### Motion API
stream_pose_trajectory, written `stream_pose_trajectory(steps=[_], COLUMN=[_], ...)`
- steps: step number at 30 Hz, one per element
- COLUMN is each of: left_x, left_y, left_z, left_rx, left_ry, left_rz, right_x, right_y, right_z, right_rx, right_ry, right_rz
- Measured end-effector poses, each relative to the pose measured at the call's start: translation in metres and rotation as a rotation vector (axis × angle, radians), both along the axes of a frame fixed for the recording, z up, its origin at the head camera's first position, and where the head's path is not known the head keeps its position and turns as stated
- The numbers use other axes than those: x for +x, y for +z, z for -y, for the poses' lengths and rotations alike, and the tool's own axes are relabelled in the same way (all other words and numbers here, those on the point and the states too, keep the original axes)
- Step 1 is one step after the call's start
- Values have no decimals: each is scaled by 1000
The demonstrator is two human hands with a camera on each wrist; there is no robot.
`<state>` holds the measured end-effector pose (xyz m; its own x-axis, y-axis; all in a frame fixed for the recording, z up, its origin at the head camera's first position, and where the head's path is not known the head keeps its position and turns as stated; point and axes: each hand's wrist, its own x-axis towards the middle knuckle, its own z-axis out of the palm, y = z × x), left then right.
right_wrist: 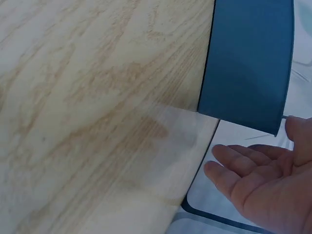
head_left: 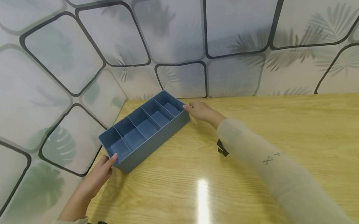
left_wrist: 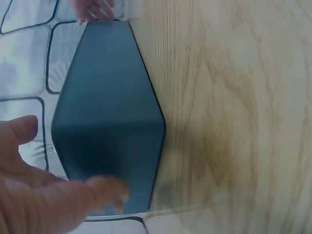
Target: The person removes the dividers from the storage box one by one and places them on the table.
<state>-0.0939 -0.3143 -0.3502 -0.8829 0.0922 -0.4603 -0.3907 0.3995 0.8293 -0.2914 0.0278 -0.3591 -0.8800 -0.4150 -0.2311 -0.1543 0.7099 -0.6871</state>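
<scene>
A blue open-topped box [head_left: 144,130], divided into several compartments, sits slantwise on the wooden table near the wall corner. At its near left end is my left hand [head_left: 96,177], thumb at the rim and fingers beside the outer end wall. The left wrist view shows that hand [left_wrist: 53,190] with thumb spread from its blurred fingers, before the box's end [left_wrist: 107,156]. My right hand [head_left: 202,111] is at the far right end, its thumb by the top corner. In the right wrist view its loose fingers [right_wrist: 234,175] stand apart from the box [right_wrist: 246,63]. The compartments hold nothing visible.
The yellowish wood-grain table [head_left: 257,128] stretches to the right and toward me. Behind and to the left rise walls [head_left: 180,28] covered in a leaf-and-outline pattern, close to the box. A bright light reflection [head_left: 203,206] lies on the table's near part.
</scene>
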Motion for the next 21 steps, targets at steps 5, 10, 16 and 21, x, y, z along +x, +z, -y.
stream_pose_trajectory(steps=[5,10,16,21], left_x=[-2,-3,-5,-6], left_y=[-5,-6,-10,-12], left_z=[7,9,6,2], left_rx=[204,164,132,109], left_ry=[28,67,128,157], left_rz=[27,43,-9,-32], right_x=[-3,-11,-17,-15], right_y=[-10,-10,-4,1], right_z=[1,10,18,20], right_rx=[-85,-309,-356,-318], right_ry=[-24,-178,-390,-402], right_rz=[93,271,292,264])
